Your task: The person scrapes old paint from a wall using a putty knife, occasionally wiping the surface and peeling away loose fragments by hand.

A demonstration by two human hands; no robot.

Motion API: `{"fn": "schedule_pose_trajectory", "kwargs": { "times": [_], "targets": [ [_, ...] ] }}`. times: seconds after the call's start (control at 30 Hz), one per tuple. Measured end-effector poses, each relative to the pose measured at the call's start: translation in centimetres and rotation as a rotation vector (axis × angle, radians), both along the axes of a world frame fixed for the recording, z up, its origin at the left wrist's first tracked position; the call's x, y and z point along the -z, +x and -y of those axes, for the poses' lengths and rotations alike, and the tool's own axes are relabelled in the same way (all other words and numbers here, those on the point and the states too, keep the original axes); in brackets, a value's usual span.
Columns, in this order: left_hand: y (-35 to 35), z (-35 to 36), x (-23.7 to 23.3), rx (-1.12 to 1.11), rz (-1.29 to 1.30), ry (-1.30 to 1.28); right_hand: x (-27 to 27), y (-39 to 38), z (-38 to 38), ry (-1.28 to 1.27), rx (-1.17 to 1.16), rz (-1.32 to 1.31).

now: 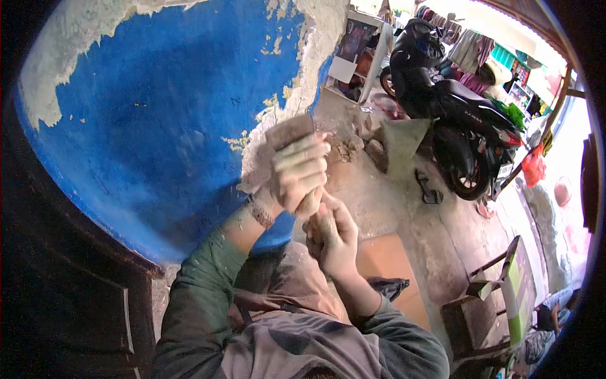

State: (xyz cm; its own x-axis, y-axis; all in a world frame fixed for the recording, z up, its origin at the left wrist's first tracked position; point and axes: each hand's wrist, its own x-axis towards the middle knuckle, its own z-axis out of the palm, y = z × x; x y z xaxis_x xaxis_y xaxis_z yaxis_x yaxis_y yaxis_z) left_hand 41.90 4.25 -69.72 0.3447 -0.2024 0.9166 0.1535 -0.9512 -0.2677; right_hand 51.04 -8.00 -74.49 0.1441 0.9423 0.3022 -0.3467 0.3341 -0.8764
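Observation:
My left hand [300, 174] is wrapped round a scraper. Its wide, flat, brownish blade [290, 131] stands up past the fingers, in front of the wall's bare edge. Just below, my right hand [334, 237] is closed at the lower end of the scraper, touching the left hand; the handle is mostly hidden by the fingers. Whitish dust covers both hands. To the left spreads the wall's blue paint [170, 126], with chipped pale plaster [284, 95] bared along its right side.
A black motorcycle [451, 107] is parked at the upper right. Broken rubble [372, 148] lies on the floor near the wall's edge, with a dark sandal [429, 188] farther right. A wooden chair [486, 309] stands lower right. An orange-brown board [391, 271] lies beside my legs.

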Motion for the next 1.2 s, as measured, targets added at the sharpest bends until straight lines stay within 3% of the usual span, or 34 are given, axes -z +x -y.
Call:
{"fn": "schedule_pose_trajectory", "kwargs": {
  "times": [0.1, 0.23, 0.3, 0.37, 0.47, 0.53, 0.77, 0.9, 1.1, 1.17, 1.2],
  "targets": [
    [-1.0, -0.6, -0.6, -0.077, -0.026, 0.042, 0.4, -0.2, -0.5, 0.026, 0.014, 0.061],
    [-2.3, -0.8, -4.4, -0.012, -0.058, 0.12, -3.0, -1.6, -0.8, 0.081, -0.107, -0.14],
    [-1.7, -0.5, -2.2, -0.03, -0.04, 0.066, -1.7, -1.2, -0.4, 0.007, -0.024, -0.011],
    [-0.8, -0.4, 1.2, -0.008, -0.064, 0.0, 0.5, -0.7, 0.1, 0.01, -0.029, -0.044],
    [-0.8, -0.5, -0.4, -0.023, -0.088, 0.049, 0.1, -0.3, -0.1, 0.005, -0.074, -0.107],
    [-1.3, -0.6, -4.1, -0.05, -0.145, 0.103, -3.2, -0.4, 0.2, -0.03, -0.095, -0.157],
    [-0.9, -0.1, 0.2, -0.026, -0.083, -0.04, -0.1, 0.1, -0.1, -0.067, -0.137, -0.137],
    [0.1, -0.6, -4.2, -0.035, -0.081, 0.084, -4.3, 0.9, -0.4, -0.054, -0.054, -0.099],
    [0.9, 0.0, -0.7, -0.002, -0.042, -0.014, -1.4, 1.8, -0.4, -0.039, -0.056, -0.043],
    [1.3, -0.6, -1.1, -0.008, 0.003, 0.032, -1.6, 2.4, -0.2, -0.021, -0.037, 0.062],
    [1.3, -0.9, -2.2, -0.002, -0.017, 0.061, -2.2, 2.3, -0.6, -0.003, -0.025, -0.023]
  ]
}}
